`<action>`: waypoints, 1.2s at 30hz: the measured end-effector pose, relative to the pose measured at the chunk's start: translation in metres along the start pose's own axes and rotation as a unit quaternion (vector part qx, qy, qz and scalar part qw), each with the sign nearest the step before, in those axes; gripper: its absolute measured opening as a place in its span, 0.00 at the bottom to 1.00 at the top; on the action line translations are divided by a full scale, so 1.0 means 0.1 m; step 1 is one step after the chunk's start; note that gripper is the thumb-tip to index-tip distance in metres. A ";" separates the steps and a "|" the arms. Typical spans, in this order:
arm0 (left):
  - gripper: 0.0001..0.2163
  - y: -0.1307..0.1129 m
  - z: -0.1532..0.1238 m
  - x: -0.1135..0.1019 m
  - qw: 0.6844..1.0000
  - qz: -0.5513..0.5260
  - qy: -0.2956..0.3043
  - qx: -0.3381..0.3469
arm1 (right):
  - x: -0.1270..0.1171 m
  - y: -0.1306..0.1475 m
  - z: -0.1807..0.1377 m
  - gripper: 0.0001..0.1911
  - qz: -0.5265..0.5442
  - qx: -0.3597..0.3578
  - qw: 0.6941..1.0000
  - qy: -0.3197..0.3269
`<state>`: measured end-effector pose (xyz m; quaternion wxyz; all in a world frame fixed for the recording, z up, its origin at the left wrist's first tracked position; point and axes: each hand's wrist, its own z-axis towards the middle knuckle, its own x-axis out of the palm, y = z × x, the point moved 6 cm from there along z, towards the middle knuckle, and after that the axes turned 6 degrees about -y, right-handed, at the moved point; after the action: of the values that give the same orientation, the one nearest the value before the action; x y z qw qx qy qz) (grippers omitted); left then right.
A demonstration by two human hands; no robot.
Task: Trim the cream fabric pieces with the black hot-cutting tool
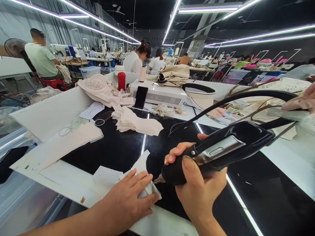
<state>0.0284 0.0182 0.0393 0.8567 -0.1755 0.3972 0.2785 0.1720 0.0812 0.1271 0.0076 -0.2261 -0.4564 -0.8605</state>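
My right hand (201, 186) is wrapped round a black corded hand tool (221, 144) with a silver panel on its side. The tool's thin metal tip (159, 179) points left, close to the fingertips of my left hand (128, 196). That hand lies with stretched fingers over a small pale fabric piece (142, 164), pressing it down at the table's near edge. The piece is partly hidden under the fingers. Just left of it lies a white sheet (107, 175). A stack of pale pink cut pieces (137, 121) rests farther back on the glossy black tabletop (169, 131).
A black cable (228, 98) arcs from the tool to the right, where another hand (301, 100) shows at the edge. At the back stand a phone (141, 97), a red bottle (121, 81) and a white vented box (159, 93). A pale fabric strip (73, 141) lies left.
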 end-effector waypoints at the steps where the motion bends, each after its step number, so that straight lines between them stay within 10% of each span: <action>1: 0.16 -0.01 -0.01 0.02 1.000 0.002 0.004 -0.001 | 0.00 0.00 0.00 0.21 -0.002 0.002 1.000 -0.001; 13: 0.12 0.00 0.18 -0.29 0.999 -0.052 -0.003 0.009 | -0.10 0.12 -0.10 0.21 -0.001 -0.002 1.000 0.028; 30: 0.05 0.39 0.17 -0.20 0.993 -0.031 0.097 0.065 | -0.11 0.09 -0.16 0.22 -0.004 0.006 0.999 0.041; 36: 0.19 0.30 0.12 -0.20 0.987 0.020 0.116 0.111 | -0.10 0.09 -0.18 0.19 -0.004 0.001 0.999 0.050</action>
<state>0.0066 0.0417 0.0600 0.8132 -0.1031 0.5257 0.2273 0.1763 0.0601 0.1216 0.0276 -0.1810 -0.4569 -0.8705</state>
